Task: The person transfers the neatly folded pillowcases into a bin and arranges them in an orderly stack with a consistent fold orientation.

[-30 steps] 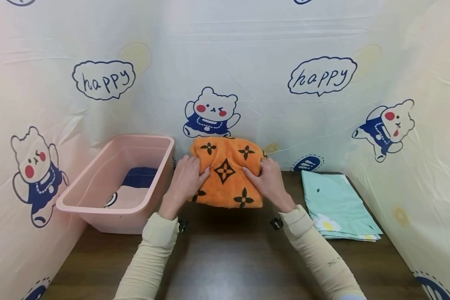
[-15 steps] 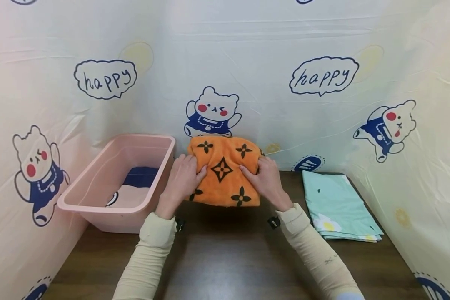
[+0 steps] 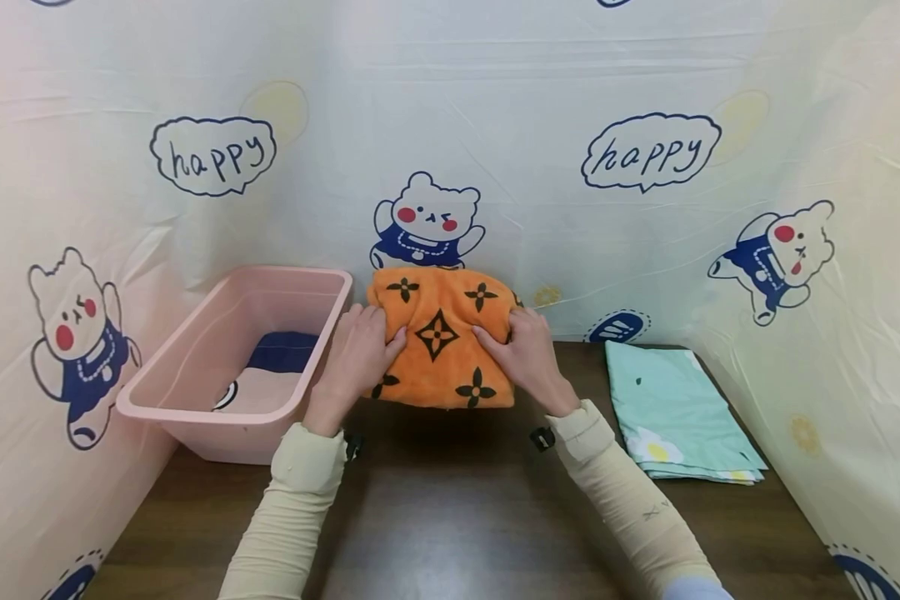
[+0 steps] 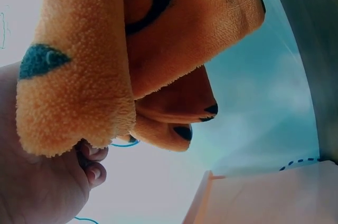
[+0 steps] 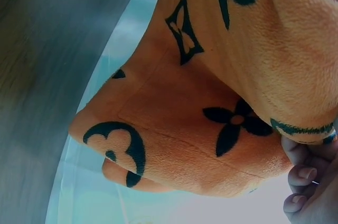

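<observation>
A folded orange towel [image 3: 450, 375] with black flower prints hangs in the air above the back of the table, in the middle of the head view. Its left side is gripped by my left hand [image 3: 356, 350], thumb on the near face and fingers behind. My right hand [image 3: 528, 350] pinches the right side the same way. In the left wrist view, several fluffy layers of the towel [image 4: 79, 97] hang loose beside the curled fingers [image 4: 96, 174]. The right wrist view shows the underside of the towel [image 5: 185, 145], with curled fingertips [image 5: 303, 174] at its edge.
Left of the towel stands a pink plastic tub [image 3: 217, 437]; a folded navy and pale cloth [image 3: 285, 354] lies inside. A folded mint-green cloth [image 3: 675, 408] with daisies rests at the table's right. Printed sheeting [image 3: 525, 125] encloses the dark wooden table [image 3: 450, 517].
Both hands have carried the towel slightly left and a little upward, closer to the pink tub. Their hold looks the same.
</observation>
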{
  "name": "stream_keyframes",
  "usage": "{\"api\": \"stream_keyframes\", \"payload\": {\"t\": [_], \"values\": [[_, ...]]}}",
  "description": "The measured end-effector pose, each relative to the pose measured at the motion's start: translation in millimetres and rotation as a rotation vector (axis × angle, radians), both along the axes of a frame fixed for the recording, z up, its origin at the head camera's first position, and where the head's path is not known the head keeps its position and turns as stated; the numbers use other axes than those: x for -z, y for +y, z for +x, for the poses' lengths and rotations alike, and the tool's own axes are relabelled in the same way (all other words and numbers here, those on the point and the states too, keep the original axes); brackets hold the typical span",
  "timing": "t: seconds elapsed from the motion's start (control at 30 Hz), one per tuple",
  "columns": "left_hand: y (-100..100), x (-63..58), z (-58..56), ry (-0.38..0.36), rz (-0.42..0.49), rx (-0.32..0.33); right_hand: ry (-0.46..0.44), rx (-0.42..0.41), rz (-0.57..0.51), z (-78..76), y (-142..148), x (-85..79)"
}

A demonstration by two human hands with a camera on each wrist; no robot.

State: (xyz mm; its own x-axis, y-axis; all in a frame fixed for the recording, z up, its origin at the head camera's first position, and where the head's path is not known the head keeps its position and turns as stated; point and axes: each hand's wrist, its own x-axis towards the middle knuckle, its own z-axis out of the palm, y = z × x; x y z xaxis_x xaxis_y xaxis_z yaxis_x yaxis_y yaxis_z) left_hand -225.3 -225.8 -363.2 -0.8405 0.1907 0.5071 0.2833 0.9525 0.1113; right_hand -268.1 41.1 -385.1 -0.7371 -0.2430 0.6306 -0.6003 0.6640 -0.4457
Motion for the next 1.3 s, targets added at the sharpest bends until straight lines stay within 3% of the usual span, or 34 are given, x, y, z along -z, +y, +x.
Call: {"api": "stream_keyframes", "payload": {"t": [1.3], "values": [[-21.6, -8.9, 13.2, 0.02, 0.029, -0.019, 0.012, -0.012, -0.01, -0.9, -22.3, -8.7]]}}
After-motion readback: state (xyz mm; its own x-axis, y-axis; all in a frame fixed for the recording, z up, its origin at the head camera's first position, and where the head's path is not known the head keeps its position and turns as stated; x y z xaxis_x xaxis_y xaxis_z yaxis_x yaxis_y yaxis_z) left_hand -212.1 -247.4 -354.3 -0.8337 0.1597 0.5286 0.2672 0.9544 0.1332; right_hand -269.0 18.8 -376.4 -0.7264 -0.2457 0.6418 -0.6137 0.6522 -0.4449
